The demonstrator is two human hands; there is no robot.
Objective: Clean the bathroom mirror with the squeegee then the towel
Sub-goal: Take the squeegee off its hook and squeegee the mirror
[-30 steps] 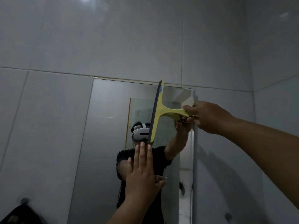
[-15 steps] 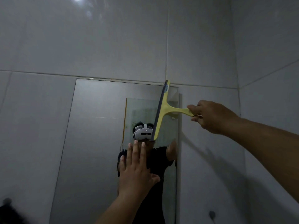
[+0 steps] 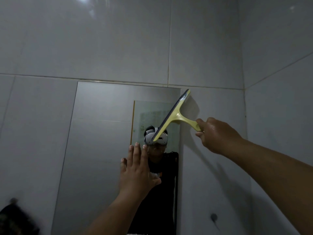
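Head view: mirror [image 3: 101,133] mounted on grey tiled wall [image 3: 118,39], top edge just under a horizontal grout line. Right hand [image 3: 216,134] closed around the handle end of the yellow squeegee [image 3: 176,116], arm coming in from lower right. Squeegee blade tilted diagonally, upper end at the mirror's top right corner and reaching just past the right edge onto the tile, lower end over the glass. Handle and right hand sit over the wall, right of the mirror. Whether the blade actually touches the glass: can't tell. Left hand [image 3: 137,168] open, fingers spread and pointing up, palm toward the mirror below the blade's lower end; contact with the glass unclear. Hands are apart. Reflection shows a person in a dark shirt wearing a white headset [image 3: 155,138]. Dark blurred object [image 3: 17,219] at bottom left corner, can't identify. Small dark fitting [image 3: 213,217] on the wall, lower right.
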